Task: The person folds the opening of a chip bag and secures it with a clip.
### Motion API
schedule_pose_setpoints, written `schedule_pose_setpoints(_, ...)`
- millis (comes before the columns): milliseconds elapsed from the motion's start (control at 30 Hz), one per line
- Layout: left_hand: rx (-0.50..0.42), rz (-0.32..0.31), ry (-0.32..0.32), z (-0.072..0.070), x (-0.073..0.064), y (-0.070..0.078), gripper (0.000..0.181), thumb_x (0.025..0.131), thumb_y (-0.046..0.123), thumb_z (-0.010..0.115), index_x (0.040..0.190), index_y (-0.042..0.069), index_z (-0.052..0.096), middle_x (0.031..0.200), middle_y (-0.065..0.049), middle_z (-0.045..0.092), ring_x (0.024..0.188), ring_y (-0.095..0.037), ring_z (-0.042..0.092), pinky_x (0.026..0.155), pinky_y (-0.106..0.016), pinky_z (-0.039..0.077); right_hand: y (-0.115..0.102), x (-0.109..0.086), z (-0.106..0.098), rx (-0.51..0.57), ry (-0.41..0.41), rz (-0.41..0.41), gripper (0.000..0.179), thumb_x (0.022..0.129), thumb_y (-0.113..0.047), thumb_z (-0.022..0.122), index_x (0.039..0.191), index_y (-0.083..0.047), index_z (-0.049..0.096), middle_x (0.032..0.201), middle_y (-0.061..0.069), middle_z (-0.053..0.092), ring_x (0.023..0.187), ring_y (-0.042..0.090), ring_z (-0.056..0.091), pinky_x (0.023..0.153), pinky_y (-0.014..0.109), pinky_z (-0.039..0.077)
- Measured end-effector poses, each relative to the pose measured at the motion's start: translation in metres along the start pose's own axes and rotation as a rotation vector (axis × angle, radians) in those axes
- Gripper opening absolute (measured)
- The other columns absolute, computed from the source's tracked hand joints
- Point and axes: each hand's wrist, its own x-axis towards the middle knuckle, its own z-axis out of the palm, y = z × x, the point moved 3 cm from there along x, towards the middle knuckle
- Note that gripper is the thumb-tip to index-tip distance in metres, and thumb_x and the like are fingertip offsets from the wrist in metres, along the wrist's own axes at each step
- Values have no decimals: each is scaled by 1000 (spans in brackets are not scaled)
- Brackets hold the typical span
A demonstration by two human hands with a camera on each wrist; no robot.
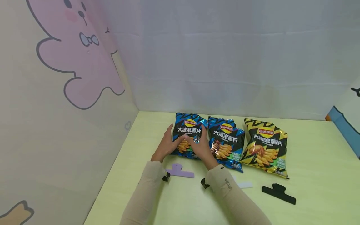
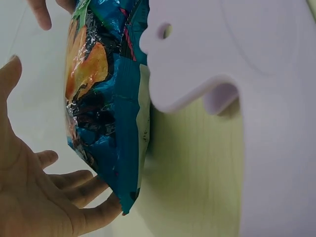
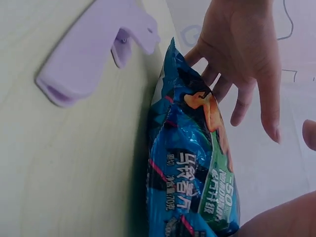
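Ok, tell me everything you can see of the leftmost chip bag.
The chip bag is blue and black, shiny and foil-like, with a red-and-yellow logo, white lettering and pictured chips. It looks plump with flat ends, front up, at the back left of the table, behind the purple clip. The left hand and right hand flank it; left fingers touch its edge. Whether it fully rests there is unclear.

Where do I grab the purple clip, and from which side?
Probably pinch the purple clip by its holed tab, coming from above: the clip lies on the table, and its tab sticks out toward the leftmost blue Lay's bag, leaving little room behind.
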Motion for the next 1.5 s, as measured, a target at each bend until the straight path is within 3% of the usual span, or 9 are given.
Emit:
schedule_pose_setpoints(200, -27, -37, -35, 5, 4, -3, 114, 92, 75, 65, 172, 15, 11, 171, -25, 27, 154, -49, 34, 120, -69, 33, 4, 0, 1, 43, 30, 91, 107, 101, -47, 73, 172, -24, -4, 177, 23, 5, 155, 57, 23, 119, 74, 27)
schedule_pose_setpoints(533, -17, -74, -40, 4, 16, 0, 106, 97, 63, 67, 171, 8, 14, 169, -27, 32, 153, -47, 36, 121, -65, 33, 6, 10, 2, 98, 63, 130, 109, 103, -33, 74, 170, -20, -11, 175, 27, 3, 157, 54, 18, 123, 69, 23)
schedule_pose_setpoints(700, -28, -113, -54, 8, 17, -4, 104, 98, 61, 65, 169, 1, 18, 169, -28, 30, 155, -47, 31, 123, -63, 31, 14, 13, 4, 152, 100, 184, 107, 102, -25, 74, 171, -16, -8, 175, 27, 6, 159, 50, 14, 126, 65, 19)
schedule_pose_setpoints(800, -56, -121, -60, 10, 19, -8, 102, 98, 63, 64, 167, 0, 22, 167, -29, 33, 153, -48, 35, 122, -63, 33, 20, 17, 5, 182, 116, 200, 104, 102, -20, 72, 171, -11, -5, 175, 26, 8, 160, 47, 13, 127, 63, 19)
schedule_pose_setpoints(1033, -120, -125, -79, 14, 22, -13, 98, 99, 60, 65, 167, 4, 23, 163, -30, 40, 149, -47, 42, 120, -62, 37, 30, 25, 7, 205, 148, 216, 93, 102, -17, 71, 169, -2, 8, 172, 28, 20, 158, 44, 22, 128, 56, 23)
schedule_pose_setpoints(1200, -180, -115, -91, 15, 23, -13, 91, 102, 51, 65, 167, 2, 23, 160, -29, 44, 146, -46, 46, 119, -61, 39, 31, 29, 8, 241, 146, 214, 89, 102, -14, 71, 167, 0, 12, 171, 30, 21, 158, 44, 25, 127, 56, 27)
schedule_pose_setpoints(1500, -240, -116, -96, 15, 25, -18, 86, 105, 51, 62, 166, 4, 24, 162, -28, 42, 149, -46, 42, 120, -62, 36, 35, 32, 10, 281, 114, 246, 96, 103, -14, 70, 169, 1, 2, 175, 28, 6, 162, 45, 9, 128, 59, 19)
